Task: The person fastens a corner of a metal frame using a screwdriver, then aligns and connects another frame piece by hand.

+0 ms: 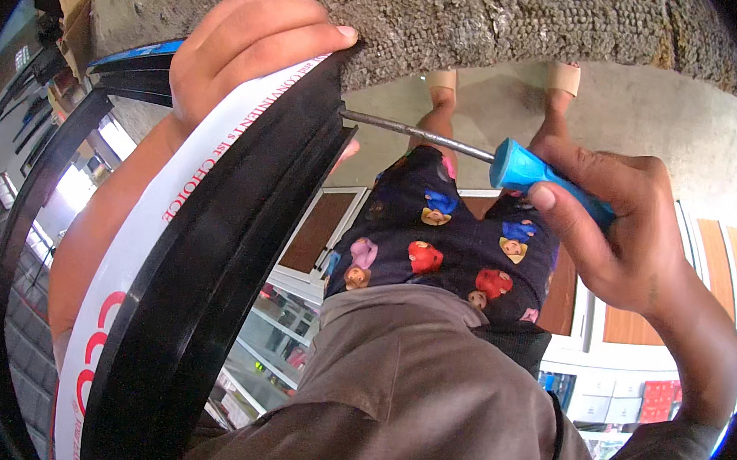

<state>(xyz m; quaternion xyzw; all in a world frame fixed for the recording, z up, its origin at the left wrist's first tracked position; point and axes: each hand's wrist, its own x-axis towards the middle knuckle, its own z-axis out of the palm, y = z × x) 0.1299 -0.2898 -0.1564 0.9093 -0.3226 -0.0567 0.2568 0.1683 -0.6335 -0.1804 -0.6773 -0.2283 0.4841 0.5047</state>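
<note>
Grips black strip (230, 209) with left hand (249, 44), upper left; holds blue-handled screwdriver (514, 166) in right hand (635, 236), centre right.

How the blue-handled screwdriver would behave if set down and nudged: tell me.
The screwdriver would probably feel stiff, given its straight metal shaft. Its blue handle looks roughly round, so the tool might roll, likely curving because the handle is wider than the shaft.
</note>
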